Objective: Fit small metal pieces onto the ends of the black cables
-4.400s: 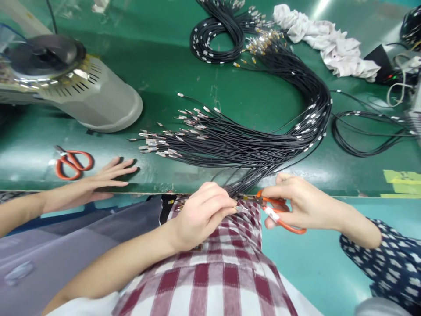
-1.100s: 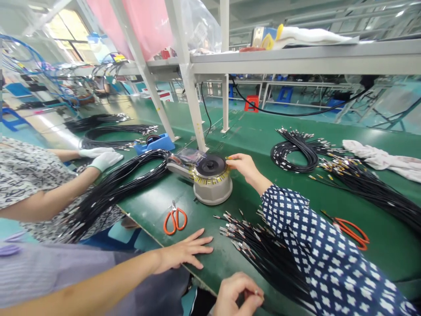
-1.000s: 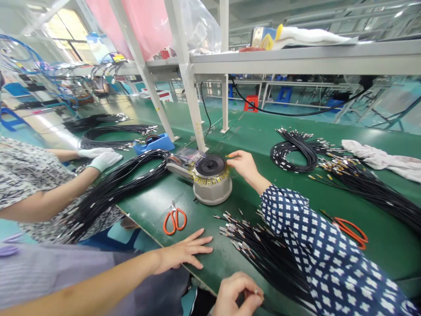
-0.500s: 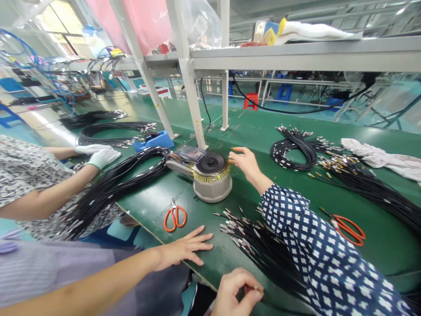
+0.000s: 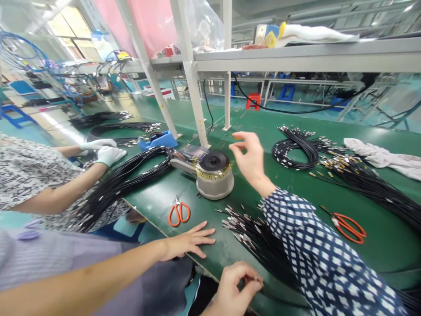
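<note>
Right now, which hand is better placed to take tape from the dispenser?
Probably the right hand: it hovers beside the dispenser, while the left hand is busy pinching a wire end.

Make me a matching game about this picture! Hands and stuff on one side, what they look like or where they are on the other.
Things:
1. right hand
2. left hand
3. co-worker's bare hand
4. cloth

States:
A. lies flat on the table
B. white and crumpled
C. up in the air beside the round dispenser
D. pinches a small piece at the near edge

Pairs: 1-C, 2-D, 3-A, 4-B
</note>
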Action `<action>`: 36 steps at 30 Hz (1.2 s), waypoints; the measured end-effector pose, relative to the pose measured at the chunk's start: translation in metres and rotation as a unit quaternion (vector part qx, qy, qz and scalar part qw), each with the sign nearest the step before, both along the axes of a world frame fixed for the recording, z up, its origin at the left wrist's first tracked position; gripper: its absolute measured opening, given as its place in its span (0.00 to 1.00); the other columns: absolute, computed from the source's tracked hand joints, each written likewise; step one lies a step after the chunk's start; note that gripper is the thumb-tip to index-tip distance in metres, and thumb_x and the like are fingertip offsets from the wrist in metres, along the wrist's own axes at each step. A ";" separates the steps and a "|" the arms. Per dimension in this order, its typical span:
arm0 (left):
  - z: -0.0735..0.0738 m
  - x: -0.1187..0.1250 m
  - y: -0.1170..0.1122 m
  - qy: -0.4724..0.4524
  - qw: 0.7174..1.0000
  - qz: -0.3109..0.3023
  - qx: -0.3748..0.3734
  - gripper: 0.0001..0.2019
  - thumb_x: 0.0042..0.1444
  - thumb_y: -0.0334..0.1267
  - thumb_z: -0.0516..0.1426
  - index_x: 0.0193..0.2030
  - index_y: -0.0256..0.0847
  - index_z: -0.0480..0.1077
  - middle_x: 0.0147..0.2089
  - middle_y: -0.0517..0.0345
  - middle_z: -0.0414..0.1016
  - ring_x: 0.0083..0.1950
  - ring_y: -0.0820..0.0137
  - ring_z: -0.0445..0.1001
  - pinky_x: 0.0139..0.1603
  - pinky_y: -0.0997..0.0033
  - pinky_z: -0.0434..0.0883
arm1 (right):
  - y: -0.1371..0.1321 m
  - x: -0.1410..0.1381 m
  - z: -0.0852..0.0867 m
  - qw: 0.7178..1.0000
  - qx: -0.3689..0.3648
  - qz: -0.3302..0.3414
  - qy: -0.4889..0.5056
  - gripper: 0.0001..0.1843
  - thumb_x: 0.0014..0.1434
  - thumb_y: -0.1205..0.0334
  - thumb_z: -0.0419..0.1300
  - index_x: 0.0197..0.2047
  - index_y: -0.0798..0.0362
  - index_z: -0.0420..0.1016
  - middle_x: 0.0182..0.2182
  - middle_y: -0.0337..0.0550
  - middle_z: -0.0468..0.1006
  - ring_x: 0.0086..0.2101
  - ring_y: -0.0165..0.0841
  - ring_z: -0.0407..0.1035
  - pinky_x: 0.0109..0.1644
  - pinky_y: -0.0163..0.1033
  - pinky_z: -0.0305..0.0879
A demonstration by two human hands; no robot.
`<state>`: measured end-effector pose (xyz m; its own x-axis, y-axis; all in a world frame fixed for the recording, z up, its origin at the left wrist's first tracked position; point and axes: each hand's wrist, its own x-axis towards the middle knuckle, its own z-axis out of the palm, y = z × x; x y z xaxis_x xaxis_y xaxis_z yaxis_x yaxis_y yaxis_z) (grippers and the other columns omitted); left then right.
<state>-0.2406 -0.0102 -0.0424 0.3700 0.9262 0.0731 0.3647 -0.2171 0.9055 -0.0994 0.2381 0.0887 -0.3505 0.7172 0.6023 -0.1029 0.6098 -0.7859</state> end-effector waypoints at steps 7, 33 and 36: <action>-0.010 0.174 -0.013 -0.231 0.913 0.328 -0.072 0.10 0.56 0.42 0.62 0.34 0.37 0.80 0.34 0.46 0.82 0.33 0.65 0.79 0.37 0.66 0.75 | -0.064 0.121 -0.027 0.894 -0.430 0.121 -0.023 0.16 0.54 0.52 0.69 0.45 0.48 0.78 0.49 0.44 0.78 0.51 0.39 0.73 0.54 0.41 0.66; 0.034 0.212 -0.031 -0.340 0.881 0.220 -0.246 0.19 0.59 0.39 0.62 0.54 0.38 0.62 0.27 0.60 0.78 0.20 0.74 0.75 0.22 0.78 0.68 | -0.208 0.223 -0.096 0.879 -0.470 0.071 -0.038 0.10 0.48 0.55 0.72 0.26 0.52 0.80 0.39 0.45 0.77 0.41 0.35 0.73 0.52 0.43 0.69; 0.034 0.212 -0.032 -0.345 0.879 0.218 -0.245 0.18 0.60 0.38 0.61 0.54 0.39 0.62 0.27 0.60 0.78 0.21 0.74 0.75 0.23 0.78 0.69 | -0.208 0.223 -0.096 0.880 -0.467 0.074 -0.040 0.09 0.49 0.56 0.71 0.26 0.52 0.79 0.40 0.44 0.77 0.41 0.35 0.73 0.52 0.42 0.69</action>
